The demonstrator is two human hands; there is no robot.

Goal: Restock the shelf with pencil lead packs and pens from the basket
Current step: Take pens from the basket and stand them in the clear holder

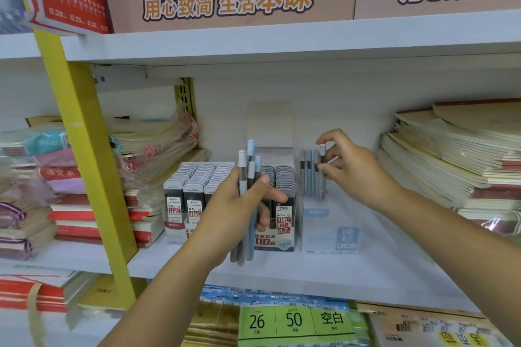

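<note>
Grey lead packs (197, 177) stood in rows left of centre on the shelf (366, 262). At centre the left hand (234, 211) gripped a bunch of pens (243, 175), fingers curled round them. Further right, the right hand (352, 172) pinched one pen (321, 151) between thumb and fingertips, above a clear box (329, 234) holding others.

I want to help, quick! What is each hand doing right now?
Left hand: closed around a bunch of pens.
Right hand: pinching a single pen by its top.
</note>
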